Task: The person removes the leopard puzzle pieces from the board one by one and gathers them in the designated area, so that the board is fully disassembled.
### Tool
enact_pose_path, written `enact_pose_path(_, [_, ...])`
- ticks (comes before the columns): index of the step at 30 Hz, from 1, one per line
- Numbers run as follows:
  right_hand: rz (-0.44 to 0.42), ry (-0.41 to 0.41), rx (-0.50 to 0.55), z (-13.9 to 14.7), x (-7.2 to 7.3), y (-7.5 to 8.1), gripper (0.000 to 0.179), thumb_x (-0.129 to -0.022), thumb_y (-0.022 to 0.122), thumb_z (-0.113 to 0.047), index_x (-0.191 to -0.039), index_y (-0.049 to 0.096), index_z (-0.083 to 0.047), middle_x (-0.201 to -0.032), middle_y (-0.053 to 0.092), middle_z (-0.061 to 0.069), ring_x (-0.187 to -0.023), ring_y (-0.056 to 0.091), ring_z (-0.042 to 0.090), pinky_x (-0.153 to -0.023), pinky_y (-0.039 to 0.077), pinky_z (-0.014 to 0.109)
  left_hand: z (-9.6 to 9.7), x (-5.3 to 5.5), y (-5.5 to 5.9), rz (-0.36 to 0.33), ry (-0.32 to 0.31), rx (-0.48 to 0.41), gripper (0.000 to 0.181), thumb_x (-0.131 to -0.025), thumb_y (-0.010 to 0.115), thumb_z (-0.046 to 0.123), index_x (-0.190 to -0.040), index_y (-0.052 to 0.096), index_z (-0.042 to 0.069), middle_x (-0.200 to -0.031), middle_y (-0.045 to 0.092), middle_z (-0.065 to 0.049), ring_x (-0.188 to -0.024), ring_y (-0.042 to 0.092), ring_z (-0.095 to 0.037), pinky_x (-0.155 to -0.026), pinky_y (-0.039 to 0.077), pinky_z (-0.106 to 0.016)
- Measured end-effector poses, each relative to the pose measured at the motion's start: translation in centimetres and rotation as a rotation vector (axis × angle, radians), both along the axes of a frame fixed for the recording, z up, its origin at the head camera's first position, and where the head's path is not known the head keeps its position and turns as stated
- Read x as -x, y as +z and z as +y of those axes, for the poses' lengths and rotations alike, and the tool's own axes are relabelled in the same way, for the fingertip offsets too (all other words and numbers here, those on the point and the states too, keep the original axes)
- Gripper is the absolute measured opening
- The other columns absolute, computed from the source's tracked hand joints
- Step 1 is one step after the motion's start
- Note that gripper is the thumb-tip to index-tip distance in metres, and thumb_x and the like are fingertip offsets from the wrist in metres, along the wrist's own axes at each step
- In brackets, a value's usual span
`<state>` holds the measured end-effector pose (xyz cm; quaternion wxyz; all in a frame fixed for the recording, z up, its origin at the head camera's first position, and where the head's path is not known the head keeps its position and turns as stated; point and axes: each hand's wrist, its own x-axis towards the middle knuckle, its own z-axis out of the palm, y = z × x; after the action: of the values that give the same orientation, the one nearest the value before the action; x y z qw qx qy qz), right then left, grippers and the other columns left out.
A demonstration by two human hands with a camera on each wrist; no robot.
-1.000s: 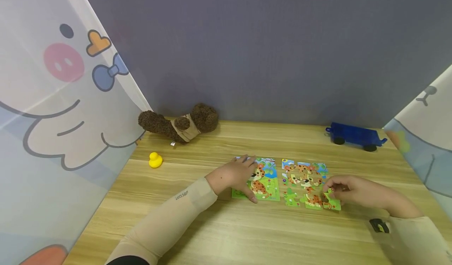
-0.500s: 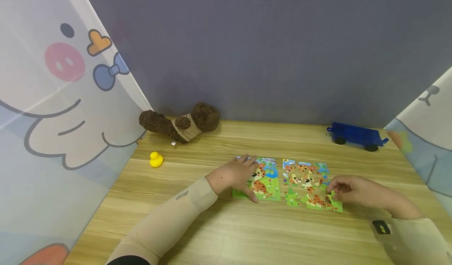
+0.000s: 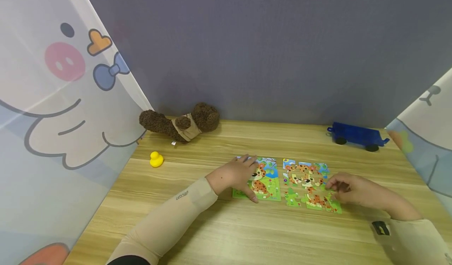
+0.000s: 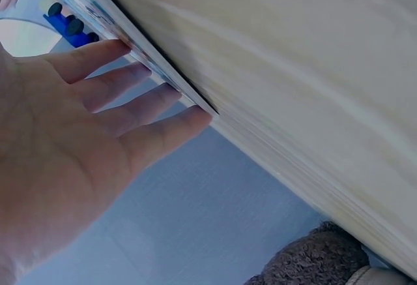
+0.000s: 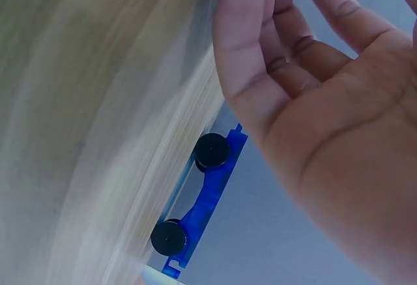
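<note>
My left hand point(image 3: 237, 176) lies with spread fingers over the left part of a picture card point(image 3: 272, 192) showing a spotted leopard cub. To its right, a jigsaw puzzle point(image 3: 306, 181) of the same picture lies flat, with narrow gaps between some pieces. At its lower right corner my right hand point(image 3: 356, 192) hovers low, thumb and bent fingers apart, the thumb touching or just above the corner puzzle piece point(image 3: 336, 207). In the right wrist view the fingers point(image 5: 251, 57) curve loosely, and their tips are cut off by the frame.
A brown teddy bear point(image 3: 185, 125) lies at the back left of the wooden table point(image 3: 226, 233), with a yellow rubber duck point(image 3: 156, 159) in front of it. A blue toy wagon point(image 3: 356, 135) stands at the back right. A grey panel point(image 3: 247, 53) closes off the back.
The corner puzzle piece, tilted between my right thumb and fingers before, now lies flat in the puzzle's lower right corner. My right fingers have loosened around it. My left hand has stayed still.
</note>
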<state>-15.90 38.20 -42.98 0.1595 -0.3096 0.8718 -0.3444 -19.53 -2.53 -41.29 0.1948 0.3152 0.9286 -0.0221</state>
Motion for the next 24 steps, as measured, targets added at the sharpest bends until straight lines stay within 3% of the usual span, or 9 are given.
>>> enact_pose_path(6, [0.068, -0.047, -0.061, -0.5, 0.1, 0.8, 0.015, -0.108, 0.061, -0.009, -0.121, 0.069, -0.011, -0.103, 0.073, -0.008, -0.089, 0.062, -0.004, -0.067, 0.055, 0.022, 0.0, 0.1, 0.3, 0.019, -0.021, 0.009, 0.131, -0.074, 0.078, 0.084, -0.171, 0.026, 0.013, -0.182, 0.016, -0.007, -0.169, 0.019, -0.035, -0.135, 0.030, -0.057])
enact_pose_path(12, [0.107, -0.077, -0.087, -1.9, 0.4, 2.3, 0.016, -0.110, 0.060, -0.017, -0.123, 0.071, -0.017, -0.106, 0.074, -0.007, -0.089, 0.064, -0.001, -0.068, 0.054, 0.022, 0.5, 0.9, 0.9, 0.029, -0.029, 0.019, 0.119, -0.077, 0.073, 0.087, -0.165, 0.039, 0.014, -0.178, 0.029, -0.004, -0.163, 0.035, -0.031, -0.128, 0.044, -0.046])
enact_pose_path(18, [0.099, -0.087, -0.099, -4.4, 0.9, 4.1, 0.018, -0.111, 0.060, -0.022, -0.124, 0.070, -0.014, -0.113, 0.072, 0.000, -0.090, 0.062, 0.001, -0.069, 0.054, 0.023, 0.9, 2.6, 1.1, 0.015, 0.019, -0.047, 0.091, -0.090, 0.062, 0.082, -0.155, 0.054, 0.019, -0.160, 0.054, 0.001, -0.146, 0.055, -0.024, -0.111, 0.057, -0.043])
enact_pose_path(21, [0.118, -0.095, -0.113, -5.9, 1.0, 5.1, 0.018, -0.110, 0.061, -0.024, -0.124, 0.069, -0.015, -0.109, 0.072, 0.000, -0.087, 0.063, 0.004, -0.067, 0.053, 0.023, 0.4, 3.9, 1.6, 0.002, 0.005, -0.107, 0.078, -0.097, 0.058, 0.076, -0.152, 0.058, 0.020, -0.156, 0.057, 0.001, -0.144, 0.057, -0.022, -0.114, 0.055, -0.043])
enact_pose_path(24, [0.221, -0.108, -0.145, -7.3, 0.7, 6.0, 0.016, -0.109, 0.064, -0.024, -0.122, 0.070, -0.016, -0.105, 0.071, -0.004, -0.083, 0.062, 0.001, -0.064, 0.052, 0.022, -0.5, 4.8, 2.9, 0.030, -0.014, -0.177, 0.072, -0.102, 0.057, 0.068, -0.153, 0.058, 0.018, -0.158, 0.057, -0.001, -0.147, 0.056, -0.023, -0.124, 0.048, -0.044])
